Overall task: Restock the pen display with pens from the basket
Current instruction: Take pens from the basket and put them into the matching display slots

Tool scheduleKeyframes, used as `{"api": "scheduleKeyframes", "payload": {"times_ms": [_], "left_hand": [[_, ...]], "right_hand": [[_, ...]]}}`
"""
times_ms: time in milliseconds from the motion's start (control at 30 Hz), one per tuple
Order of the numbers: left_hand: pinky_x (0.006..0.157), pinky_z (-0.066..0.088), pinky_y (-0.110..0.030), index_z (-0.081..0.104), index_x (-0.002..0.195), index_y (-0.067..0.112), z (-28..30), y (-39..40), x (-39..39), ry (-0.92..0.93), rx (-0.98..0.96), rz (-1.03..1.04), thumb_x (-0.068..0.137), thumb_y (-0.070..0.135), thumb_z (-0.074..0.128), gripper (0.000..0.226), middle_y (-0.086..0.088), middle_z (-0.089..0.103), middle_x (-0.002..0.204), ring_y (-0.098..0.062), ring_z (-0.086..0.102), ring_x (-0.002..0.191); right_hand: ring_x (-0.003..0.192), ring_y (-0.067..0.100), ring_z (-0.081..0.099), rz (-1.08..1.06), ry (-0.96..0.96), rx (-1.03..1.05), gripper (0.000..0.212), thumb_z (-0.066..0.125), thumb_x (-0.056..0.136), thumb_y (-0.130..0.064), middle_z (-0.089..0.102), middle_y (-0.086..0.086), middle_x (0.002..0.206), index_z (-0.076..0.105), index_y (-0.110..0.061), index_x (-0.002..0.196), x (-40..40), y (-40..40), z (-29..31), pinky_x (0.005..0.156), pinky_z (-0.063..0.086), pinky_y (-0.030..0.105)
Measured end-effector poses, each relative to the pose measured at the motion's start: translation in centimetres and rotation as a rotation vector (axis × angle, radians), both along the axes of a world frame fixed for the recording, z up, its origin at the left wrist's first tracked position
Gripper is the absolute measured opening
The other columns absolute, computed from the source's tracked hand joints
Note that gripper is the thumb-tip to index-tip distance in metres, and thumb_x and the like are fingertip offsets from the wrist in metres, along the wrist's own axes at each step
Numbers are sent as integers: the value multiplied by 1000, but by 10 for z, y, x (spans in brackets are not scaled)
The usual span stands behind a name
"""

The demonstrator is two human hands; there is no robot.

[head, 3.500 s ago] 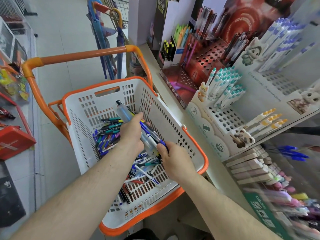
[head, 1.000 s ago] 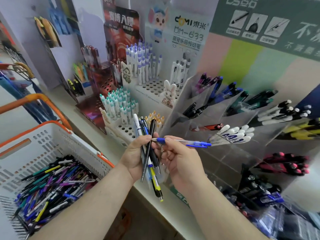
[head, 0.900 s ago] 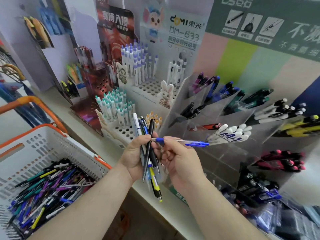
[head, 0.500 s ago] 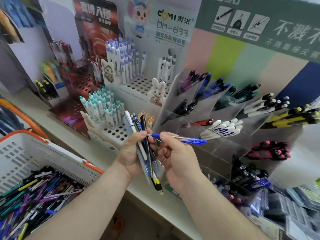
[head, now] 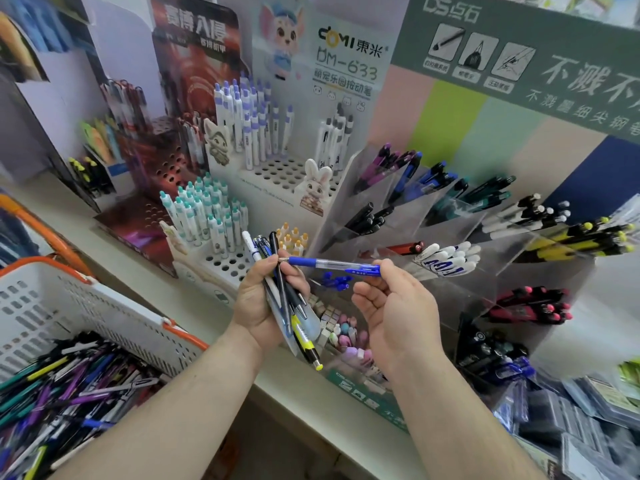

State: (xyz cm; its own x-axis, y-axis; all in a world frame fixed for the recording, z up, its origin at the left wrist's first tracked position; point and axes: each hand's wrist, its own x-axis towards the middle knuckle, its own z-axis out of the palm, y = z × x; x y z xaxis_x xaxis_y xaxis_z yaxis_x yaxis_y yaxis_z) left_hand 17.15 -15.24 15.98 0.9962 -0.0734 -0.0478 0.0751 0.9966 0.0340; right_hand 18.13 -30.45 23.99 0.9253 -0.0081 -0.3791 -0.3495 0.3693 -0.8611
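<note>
Blue pen (head: 334, 265) now pulled rightward; hands (head: 394, 306) farther apart.

A pale shelf counter (head: 221, 306) is running beneath a green banner (head: 519, 53) and pastel-striped backboard (head: 485, 133).

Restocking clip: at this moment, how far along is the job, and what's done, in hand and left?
Early on. Done: a bundle of pens is out of the basket and held in the left hand. In hand: the right hand pinches a blue pen by its clip end in front of the clear display bins, not yet slotted. Left: that bundle, plus the many pens in the basket.
</note>
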Motion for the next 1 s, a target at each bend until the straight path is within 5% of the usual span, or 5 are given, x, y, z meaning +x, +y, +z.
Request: {"api": "scheduleKeyframes", "payload": {"times_ms": [100, 300, 433, 533, 1000], "left_hand": [[57, 54, -20, 70, 83, 8, -2, 2, -1, 11, -51, 19, 48, -5, 91, 42, 5, 68, 78, -6, 66, 63], [53, 54, -23, 75, 78, 9, -3, 19, -7, 155, 280, 69, 32, 6, 98, 51, 4, 67, 77, -8, 64, 60], [55, 56, -24, 76, 73, 11, 4, 21, -12, 224, 543, 16, 44, 11, 91, 33, -2, 63, 66, -11, 64, 58], [56, 57, -24, 77, 70, 11, 12, 19, -14, 247, 667, 27, 66, 13, 72, 7, -4, 63, 64, -12, 64, 58], [64, 58, -27, 67, 94, 6, 22, 11, -13, 196, 947, 75, 68, 1, 72, 27, -3, 72, 79, -15, 67, 66]], "right_hand": [[54, 12, 62, -48, -79, -17, 14, 56, 100, -12, 69, 3, 66, 68, -7, 97, 7, -8, 7, 53, 55, 22], [72, 10, 67, -118, -660, -866, 17, 64, 95, -20, 74, 1, 79, 77, -13, 103, 28, -29, -14, 72, 57, 28], [87, 11, 65, -17, -825, -1164, 22, 67, 94, -19, 75, 4, 99, 75, -9, 111, 37, -15, -36, 84, 51, 26], [76, 11, 63, 47, -775, -1200, 19, 67, 94, -22, 75, 1, 91, 74, -12, 108, 43, -1, -47, 73, 48, 22], [71, 23, 59, 378, -347, -1397, 10, 63, 87, -25, 65, -1, 76, 64, -26, 77, 66, 33, -32, 61, 44, 27]]}}
